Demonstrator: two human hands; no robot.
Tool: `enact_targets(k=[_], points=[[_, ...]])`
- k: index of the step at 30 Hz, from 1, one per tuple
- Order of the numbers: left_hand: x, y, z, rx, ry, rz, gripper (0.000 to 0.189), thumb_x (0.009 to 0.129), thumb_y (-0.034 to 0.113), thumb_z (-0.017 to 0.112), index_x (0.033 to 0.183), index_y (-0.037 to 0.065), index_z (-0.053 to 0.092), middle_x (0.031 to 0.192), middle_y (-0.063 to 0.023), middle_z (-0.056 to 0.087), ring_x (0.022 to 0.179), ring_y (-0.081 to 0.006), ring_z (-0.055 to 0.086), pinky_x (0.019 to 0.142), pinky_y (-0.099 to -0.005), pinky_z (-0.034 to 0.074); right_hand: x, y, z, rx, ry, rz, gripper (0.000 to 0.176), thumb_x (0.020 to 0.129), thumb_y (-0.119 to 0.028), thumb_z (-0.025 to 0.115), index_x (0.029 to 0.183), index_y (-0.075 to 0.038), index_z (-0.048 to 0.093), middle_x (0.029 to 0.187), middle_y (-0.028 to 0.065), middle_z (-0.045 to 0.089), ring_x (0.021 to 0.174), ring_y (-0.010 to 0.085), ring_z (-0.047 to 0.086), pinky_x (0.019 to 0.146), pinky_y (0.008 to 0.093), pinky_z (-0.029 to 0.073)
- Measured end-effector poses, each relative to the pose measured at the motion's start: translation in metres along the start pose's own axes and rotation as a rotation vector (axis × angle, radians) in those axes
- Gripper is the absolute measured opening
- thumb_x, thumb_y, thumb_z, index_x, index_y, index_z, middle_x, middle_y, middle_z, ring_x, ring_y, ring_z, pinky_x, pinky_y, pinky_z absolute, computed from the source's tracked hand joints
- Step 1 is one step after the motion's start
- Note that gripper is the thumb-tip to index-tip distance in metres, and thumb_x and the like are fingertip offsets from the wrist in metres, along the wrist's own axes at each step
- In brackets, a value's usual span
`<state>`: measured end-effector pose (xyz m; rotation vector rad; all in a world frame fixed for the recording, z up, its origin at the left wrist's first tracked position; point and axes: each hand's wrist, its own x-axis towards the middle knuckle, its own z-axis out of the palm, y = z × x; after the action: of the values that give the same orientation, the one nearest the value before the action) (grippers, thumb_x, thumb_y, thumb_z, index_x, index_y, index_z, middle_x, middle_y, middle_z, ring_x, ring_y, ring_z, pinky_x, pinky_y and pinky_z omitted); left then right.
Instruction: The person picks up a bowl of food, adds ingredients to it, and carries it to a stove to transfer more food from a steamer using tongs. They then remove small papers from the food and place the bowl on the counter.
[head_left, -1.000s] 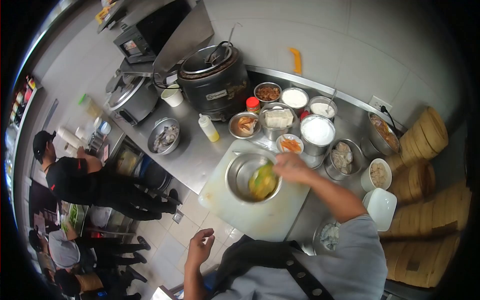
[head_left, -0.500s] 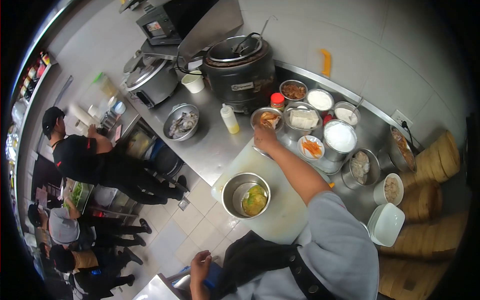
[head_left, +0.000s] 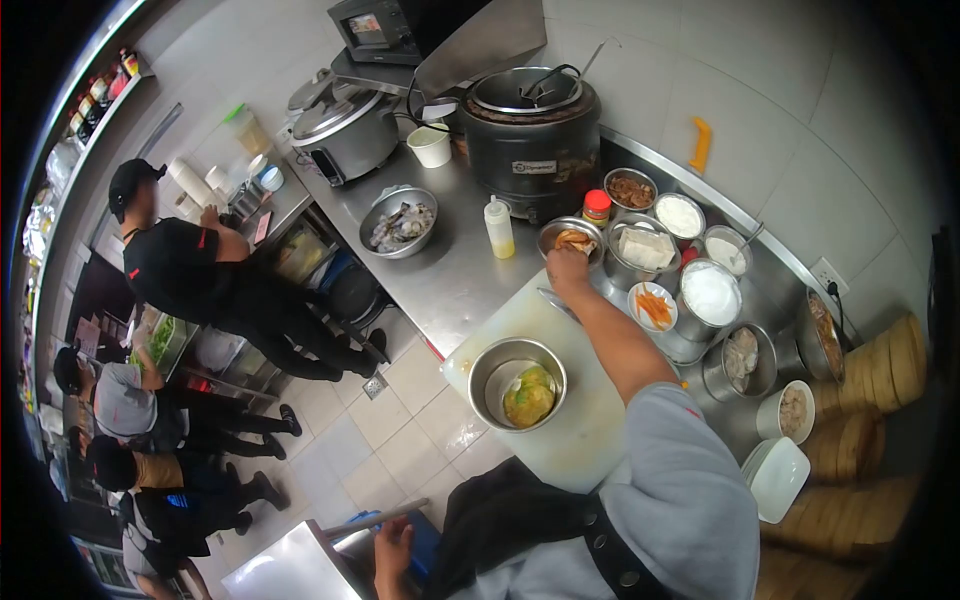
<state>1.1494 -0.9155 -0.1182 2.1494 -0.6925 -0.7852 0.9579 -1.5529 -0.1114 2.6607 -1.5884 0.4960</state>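
Note:
My right hand (head_left: 568, 272) reaches to the near rim of a metal bowl (head_left: 545, 238) holding orange-brown pieces of food. Its fingers point down into the bowl, so their grip is hidden. A knife (head_left: 556, 303) lies on the white cutting board (head_left: 580, 420) just below this hand. On the same board stands a steel pot (head_left: 478, 385) with a yellow-green food (head_left: 530, 398) inside. Low in the view, my left hand (head_left: 393, 543) hangs away from the board with loosely curled fingers and nothing visible in it, near a metal bar (head_left: 375, 519).
Crowded to the right are a dish of carrot strips (head_left: 652, 306), a white-powder container (head_left: 711, 292), white dishes (head_left: 778, 475) and bamboo steamers (head_left: 845, 440). Behind stand a squeeze bottle (head_left: 499, 228), a shrimp bowl (head_left: 400, 220) and a black soup warmer (head_left: 530, 145). Several co-workers (head_left: 195, 270) stand left.
The camera view has shifted, so the counter sits further right. My right hand stays at the bowl of orange-brown food, now nearer its front rim. My left hand still hangs low.

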Motion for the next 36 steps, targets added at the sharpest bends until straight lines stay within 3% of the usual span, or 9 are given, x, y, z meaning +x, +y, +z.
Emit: enact_targets(k=[9, 16, 19, 21, 24, 27, 30, 33, 36], points=[[0.007, -0.010, 0.002, 0.095, -0.007, 0.008, 0.024, 0.086, 0.011, 0.066, 0.107, -0.002, 0.064, 0.096, -0.0159, 0.070, 0.091, -0.0244, 0.068, 0.083, -0.0336, 0.051, -0.028, -0.024, -0.010, -0.049, 0.178, -0.358, 0.016, 0.077, -0.011, 0.056, 0.081, -0.005, 0.070, 0.097, 0.0154, 0.069, 0.104, 0.0259, 0.064, 0.083, 0.0403, 0.051], [0.015, 0.014, -0.002, 0.145, -0.033, 0.016, 0.024, 0.086, 0.010, 0.067, 0.107, -0.001, 0.065, 0.098, -0.0157, 0.070, 0.094, -0.0243, 0.067, 0.083, -0.0339, 0.051, -0.055, -0.084, -0.013, 0.097, -0.068, -0.564, 0.019, 0.080, -0.014, 0.054, 0.084, -0.006, 0.071, 0.097, 0.0112, 0.069, 0.106, 0.0231, 0.061, 0.088, 0.0427, 0.046], [0.013, 0.015, -0.002, 0.138, -0.010, 0.017, 0.026, 0.086, 0.011, 0.067, 0.109, -0.001, 0.064, 0.096, -0.0153, 0.070, 0.091, -0.0242, 0.067, 0.083, -0.0339, 0.051, -0.051, -0.087, -0.004, 0.107, 0.026, -0.631, 0.019, 0.079, -0.015, 0.055, 0.081, -0.005, 0.071, 0.093, 0.0118, 0.069, 0.103, 0.0256, 0.062, 0.088, 0.0429, 0.046], [0.014, -0.002, -0.002, 0.152, -0.002, -0.006, 0.026, 0.086, 0.011, 0.067, 0.109, -0.001, 0.064, 0.097, -0.0156, 0.070, 0.092, -0.0246, 0.067, 0.083, -0.0339, 0.052, -0.037, -0.087, 0.030, 0.145, 0.092, -0.626, 0.015, 0.077, -0.016, 0.060, 0.078, -0.006, 0.071, 0.092, 0.0117, 0.070, 0.099, 0.0290, 0.063, 0.087, 0.0441, 0.047], [-0.002, 0.005, -0.006, 0.131, 0.003, -0.053, 0.027, 0.087, 0.013, 0.066, 0.110, -0.001, 0.063, 0.100, -0.0162, 0.070, 0.094, -0.0253, 0.068, 0.083, -0.0338, 0.052, -0.034, -0.078, -0.019, 0.534, -0.109, -0.384, 0.013, 0.077, -0.020, 0.067, 0.079, -0.008, 0.071, 0.088, 0.0146, 0.068, 0.088, 0.0331, 0.064, 0.081, 0.0460, 0.049], [-0.010, 0.000, -0.001, 0.091, 0.011, -0.063, 0.029, 0.089, 0.016, 0.065, 0.112, -0.001, 0.063, 0.104, -0.0176, 0.069, 0.098, -0.0271, 0.068, 0.084, -0.0335, 0.052, -0.014, -0.034, -0.010, 0.232, 0.137, -0.146, 0.019, 0.084, -0.020, 0.059, 0.082, -0.005, 0.070, 0.089, 0.0165, 0.067, 0.090, 0.0342, 0.062, 0.081, 0.0496, 0.046], [-0.014, 0.033, -0.004, 0.166, -0.045, -0.085, 0.032, 0.089, 0.017, 0.064, 0.114, -0.002, 0.062, 0.106, -0.0191, 0.069, 0.100, -0.0284, 0.067, 0.087, -0.0342, 0.052, -0.017, -0.002, 0.003, -0.028, -0.109, 0.070, 0.018, 0.084, -0.016, 0.059, 0.093, -0.004, 0.069, 0.105, 0.0156, 0.067, 0.108, 0.0305, 0.059, 0.093, 0.0470, 0.043], [-0.011, 0.035, -0.004, 0.200, -0.039, -0.090, 0.030, 0.091, 0.016, 0.064, 0.115, -0.002, 0.062, 0.105, -0.0182, 0.068, 0.098, -0.0267, 0.067, 0.086, -0.0349, 0.052, -0.025, 0.001, -0.019, -0.116, -0.247, -0.036, 0.020, 0.083, -0.013, 0.058, 0.097, -0.004, 0.069, 0.109, 0.0159, 0.066, 0.111, 0.0301, 0.058, 0.094, 0.0471, 0.043], [-0.010, 0.042, -0.004, 0.230, -0.051, -0.104, 0.030, 0.091, 0.016, 0.063, 0.115, -0.003, 0.062, 0.107, -0.0183, 0.068, 0.098, -0.0265, 0.066, 0.086, -0.0349, 0.052, -0.018, 0.018, 0.020, -0.139, -0.046, -0.060, 0.015, 0.078, -0.011, 0.062, 0.090, -0.006, 0.070, 0.100, 0.0133, 0.069, 0.102, 0.0305, 0.062, 0.090, 0.0455, 0.045]])
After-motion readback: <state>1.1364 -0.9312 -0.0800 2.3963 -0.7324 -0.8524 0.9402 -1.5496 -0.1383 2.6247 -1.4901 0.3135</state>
